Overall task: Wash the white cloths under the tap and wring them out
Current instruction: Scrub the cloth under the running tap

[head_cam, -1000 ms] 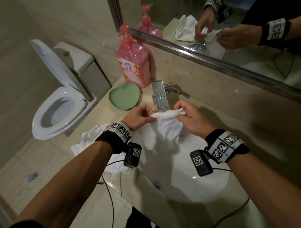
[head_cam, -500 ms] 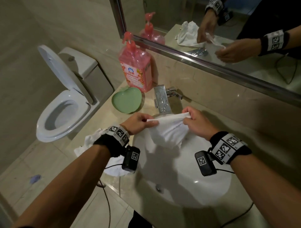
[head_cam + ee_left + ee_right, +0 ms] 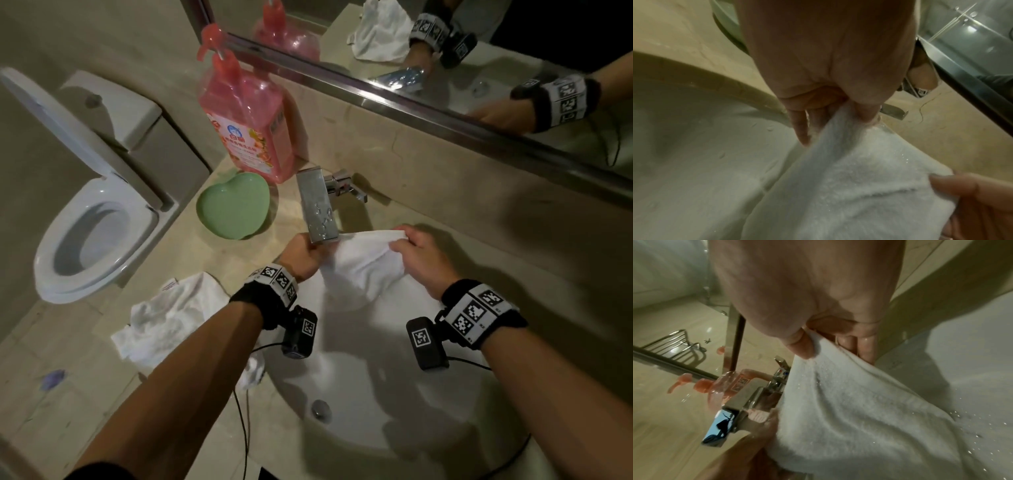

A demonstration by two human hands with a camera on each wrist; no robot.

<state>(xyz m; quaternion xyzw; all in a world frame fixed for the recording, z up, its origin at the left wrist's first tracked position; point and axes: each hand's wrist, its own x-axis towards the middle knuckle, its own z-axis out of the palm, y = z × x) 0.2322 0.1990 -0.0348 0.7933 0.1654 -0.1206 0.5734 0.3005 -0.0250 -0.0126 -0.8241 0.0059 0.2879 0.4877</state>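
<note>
From the head view I see my left hand (image 3: 301, 255) and right hand (image 3: 423, 255) each pinch a top corner of the white cloth (image 3: 363, 270) over the sink (image 3: 394, 411) below the tap (image 3: 317, 209), while the wrist views show its fluffy pile with droplets.

The square chrome tap spout (image 3: 318, 209) hides the left hand's (image 3: 299, 257) fingertips and that corner of the white terry cloth (image 3: 363, 267). The left forearm covers part of the crumpled white cloth (image 3: 171, 325) on the counter. Running water cannot be made out. The frame edge cuts off the white toilet lid (image 3: 51, 113).
</note>
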